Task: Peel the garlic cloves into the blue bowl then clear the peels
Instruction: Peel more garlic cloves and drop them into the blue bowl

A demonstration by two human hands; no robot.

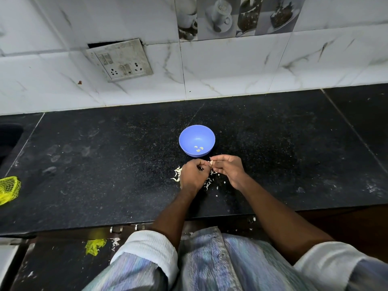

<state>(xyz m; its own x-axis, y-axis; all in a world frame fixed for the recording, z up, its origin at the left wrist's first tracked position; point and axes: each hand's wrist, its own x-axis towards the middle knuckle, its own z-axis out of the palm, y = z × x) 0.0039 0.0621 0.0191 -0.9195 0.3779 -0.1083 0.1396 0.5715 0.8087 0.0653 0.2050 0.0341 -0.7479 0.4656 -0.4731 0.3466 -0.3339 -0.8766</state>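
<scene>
1. Presently in hand: one garlic clove [211,162], pale, small, held just below the bowl at frame centre; it looks partly skinned, though too small to be sure.
2. Right hand [227,170]: fingertips pinch the clove from the right.
3. Left hand [192,175]: fingers curled in toward the clove, apparently picking at its skin; the exact contact is hidden.
4. Blue bowl [197,140]: upright, centre of frame, holding three peeled cloves [198,148]. Judged: a small part of the peeling is done.
5. Peels [177,174]: loose white scraps on the black countertop [105,164] under and beside both hands. Clearing not yet begun.
6. Unpeeled stock: none visible; how many remain cannot be told.
7. Yellow mesh bag [8,190]: left edge of frame, well apart.
</scene>
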